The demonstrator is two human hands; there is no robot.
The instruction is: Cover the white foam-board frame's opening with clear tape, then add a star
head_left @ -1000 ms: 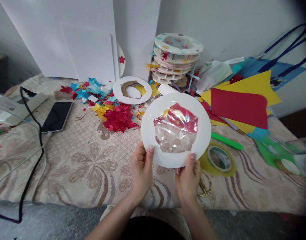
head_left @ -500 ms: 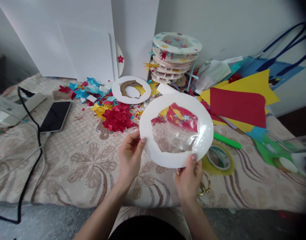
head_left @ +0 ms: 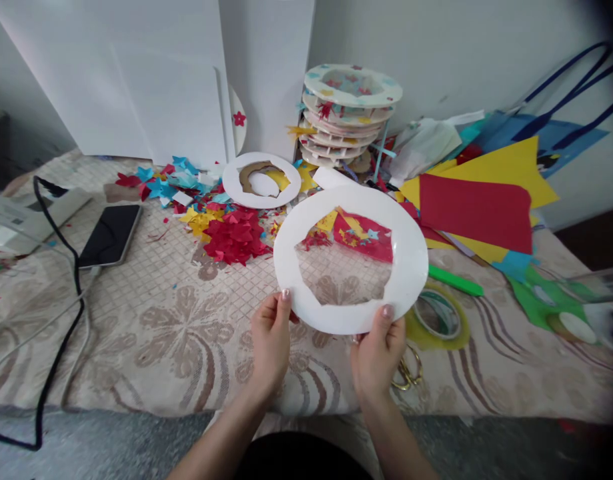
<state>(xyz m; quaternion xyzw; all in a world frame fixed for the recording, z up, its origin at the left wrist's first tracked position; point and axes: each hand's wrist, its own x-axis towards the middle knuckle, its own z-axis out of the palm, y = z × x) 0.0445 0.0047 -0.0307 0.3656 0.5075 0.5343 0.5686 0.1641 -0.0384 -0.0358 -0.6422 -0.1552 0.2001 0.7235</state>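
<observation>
Both hands hold up a white paper ring [head_left: 411, 267] whose middle is cut out as a polygon. Clear film appears to cover that opening, and the cluttered tablecloth shows through it. My left hand [head_left: 272, 333] pinches the ring's lower left edge, thumb on the front face. At the lower right edge my right hand [head_left: 379, 353] grips it, also with its thumb in front. Beneath the right side lie a roll of clear tape [head_left: 439, 317] and gold-handled scissors [head_left: 411, 370], partly covered by that hand. A green cutter [head_left: 456, 281] rests just beyond the tape.
Red paper stars [head_left: 235, 237] are heaped left of the ring, near another white ring [head_left: 231, 190]. Behind stands a stack of decorated rings [head_left: 353, 87]. Red paper [head_left: 473, 210] lies on yellow sheets at right. A phone [head_left: 111, 235] and black cable [head_left: 77, 287] are at left.
My left hand has slid right and down along the ring's edge. The ring has tilted slightly, and the bright glare on its right side has gone. My right hand keeps its hold.
</observation>
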